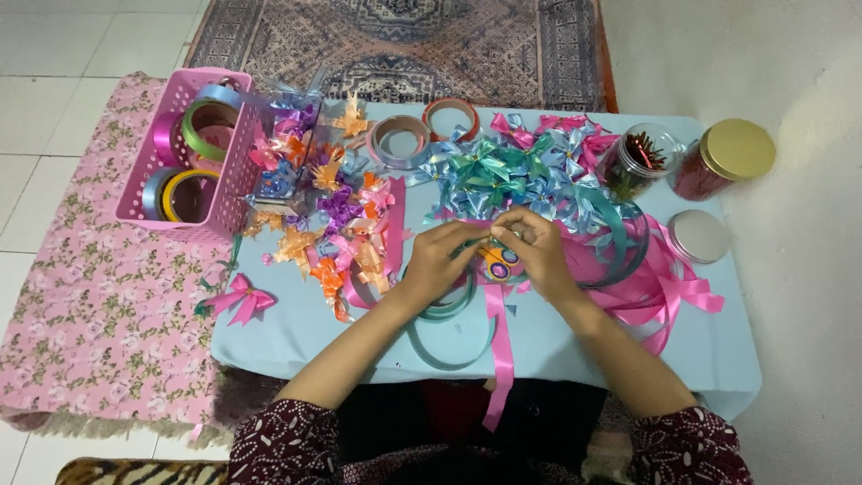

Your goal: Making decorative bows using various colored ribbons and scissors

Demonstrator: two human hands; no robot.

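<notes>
My left hand (442, 260) and my right hand (535, 250) meet at the middle of a low table with a light blue cover (296, 332). Between their fingertips they pinch a thin teal ribbon piece (476, 241). Yellow-handled scissors (498, 261) lie just under the hands. A long pink ribbon strip (499, 350) runs from below the hands over the table's front edge. Teal ribbon loops (449, 346) curl on the cover beneath my left wrist.
A pink basket (229, 180) with ribbon rolls stands at the left. Orange, purple and pink bows (346, 224) lie beside it; blue, teal and pink bows (521, 171) pile behind the hands. Two jars (718, 162) and a round lid (699, 235) sit at the right. Loose pink ribbon (664, 287) spreads right.
</notes>
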